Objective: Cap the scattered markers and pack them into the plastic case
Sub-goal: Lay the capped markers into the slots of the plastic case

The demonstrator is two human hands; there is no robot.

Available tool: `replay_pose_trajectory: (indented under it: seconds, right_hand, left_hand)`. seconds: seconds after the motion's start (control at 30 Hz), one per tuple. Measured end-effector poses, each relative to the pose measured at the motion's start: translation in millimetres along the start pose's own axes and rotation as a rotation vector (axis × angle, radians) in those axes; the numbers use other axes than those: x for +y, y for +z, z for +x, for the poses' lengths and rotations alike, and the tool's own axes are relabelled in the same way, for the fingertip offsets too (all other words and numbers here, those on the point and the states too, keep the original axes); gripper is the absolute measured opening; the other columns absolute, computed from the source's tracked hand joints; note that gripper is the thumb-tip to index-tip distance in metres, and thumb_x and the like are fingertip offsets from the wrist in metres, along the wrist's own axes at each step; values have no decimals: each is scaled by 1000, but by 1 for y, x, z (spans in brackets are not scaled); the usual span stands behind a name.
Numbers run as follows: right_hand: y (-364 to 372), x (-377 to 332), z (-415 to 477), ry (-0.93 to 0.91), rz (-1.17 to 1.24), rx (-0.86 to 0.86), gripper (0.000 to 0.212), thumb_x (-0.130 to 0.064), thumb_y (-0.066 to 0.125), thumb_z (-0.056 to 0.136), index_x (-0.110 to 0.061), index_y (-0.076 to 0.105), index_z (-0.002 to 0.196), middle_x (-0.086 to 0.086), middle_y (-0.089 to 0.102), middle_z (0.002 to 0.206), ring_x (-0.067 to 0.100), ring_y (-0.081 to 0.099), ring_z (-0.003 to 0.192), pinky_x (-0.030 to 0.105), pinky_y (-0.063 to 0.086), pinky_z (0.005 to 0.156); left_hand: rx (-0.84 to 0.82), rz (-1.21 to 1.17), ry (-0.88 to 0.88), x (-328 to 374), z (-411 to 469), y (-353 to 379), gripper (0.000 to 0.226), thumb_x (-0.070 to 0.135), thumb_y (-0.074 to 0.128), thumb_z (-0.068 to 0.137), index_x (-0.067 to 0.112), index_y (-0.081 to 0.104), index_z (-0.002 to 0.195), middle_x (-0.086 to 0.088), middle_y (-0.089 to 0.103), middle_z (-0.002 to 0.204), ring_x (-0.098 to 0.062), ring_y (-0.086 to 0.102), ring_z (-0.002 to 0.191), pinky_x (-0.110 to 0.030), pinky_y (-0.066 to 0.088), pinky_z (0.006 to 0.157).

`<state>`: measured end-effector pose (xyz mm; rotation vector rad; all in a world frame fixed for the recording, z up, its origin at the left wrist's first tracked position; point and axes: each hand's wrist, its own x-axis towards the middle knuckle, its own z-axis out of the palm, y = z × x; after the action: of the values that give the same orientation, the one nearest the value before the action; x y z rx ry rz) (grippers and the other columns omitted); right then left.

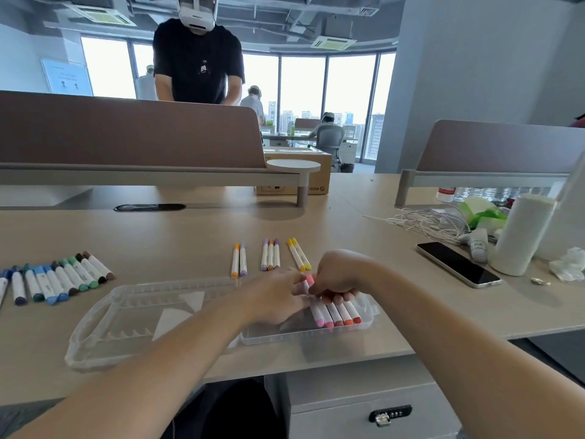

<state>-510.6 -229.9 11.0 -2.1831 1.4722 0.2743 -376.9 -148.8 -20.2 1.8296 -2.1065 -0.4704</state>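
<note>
A clear plastic case lies open on the desk in front of me, its lid to the left. Several capped markers with pink, red and orange ends lie side by side in its right half. My left hand and my right hand meet over those markers, and both pinch a pink marker that stands tilted between them. A row of blue, green and brown markers lies at the left. Orange, purple and yellow markers lie behind the case.
A black phone lies to the right, beside a white paper roll, tangled white cables and crumpled tissue. Brown desk dividers and a cardboard box stand behind. A person stands beyond the divider.
</note>
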Motion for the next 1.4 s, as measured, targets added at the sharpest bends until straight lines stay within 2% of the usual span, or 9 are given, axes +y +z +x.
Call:
replay_pose_trajectory:
  seconds: [0.1,0.23,0.73,0.83,0.9,0.97,1.1,1.23,1.4]
  right_hand:
    - [-1,1,3,10,19,-53,33,-21,55,96,-10,54,66,4,50,61,13,39,45,20,31,45]
    - [-1,-2,7,35,-22,-93,35,-23,55,98,-12,53,65,2,48,62,13,39,48,20,32,47]
    - [-4,-21,7,86,-221,-154,33,-19,52,98,-9,52,67,2,46,61,12,37,46,17,33,39]
    - [-4,-24,7,12,-239,-28,29,-25,56,97,-4,60,77,7,55,67,17,43,50,22,38,50]
    - [-4,-27,14,-5,-224,106,25,-18,57,93,4,70,88,11,61,71,22,51,53,25,42,53]
    - [-4,-32,25,-11,-188,215,23,-10,55,89,4,73,82,11,64,64,21,54,46,23,45,49]
    - [-7,-48,56,-57,-86,299,21,-8,56,89,0,70,76,13,74,79,24,63,57,32,56,61]
    - [-12,-68,91,-20,-63,330,15,-6,59,89,2,70,84,15,74,89,25,67,68,33,58,68]
    - [-15,-83,115,47,-247,300,26,-5,53,90,-5,52,64,8,55,64,18,51,52,25,42,45]
  left_hand:
    - [-18,55,-17,1,-2,3,40,58,51,92,33,56,124,15,57,117,-11,56,109,-29,46,90]
    - [-14,35,-12,-2,1,6,40,62,54,88,34,59,117,15,64,112,-10,60,102,-36,52,92]
    - [-18,-24,27,-7,7,7,42,56,62,86,32,63,120,13,64,119,-13,60,106,-39,50,95]
    - [-8,-14,29,-13,6,-1,31,45,58,93,25,65,115,7,66,104,-18,62,96,-31,51,83]
    - [86,-89,-22,-20,5,-10,24,32,56,96,20,67,114,1,67,113,-20,62,102,-31,50,87]
    - [200,-153,-85,-28,4,-20,21,26,56,97,21,70,111,-1,65,125,-20,61,109,-33,50,91]
    - [352,-233,-169,-49,10,-47,20,19,52,98,21,70,105,0,70,107,-17,64,90,-26,50,71]
    - [422,-334,-224,-68,19,-67,22,13,48,98,20,69,100,1,72,93,-19,68,81,-33,57,70]
    - [399,-403,-243,-85,30,-67,21,15,48,99,18,68,103,2,71,93,-11,65,79,-26,53,71]
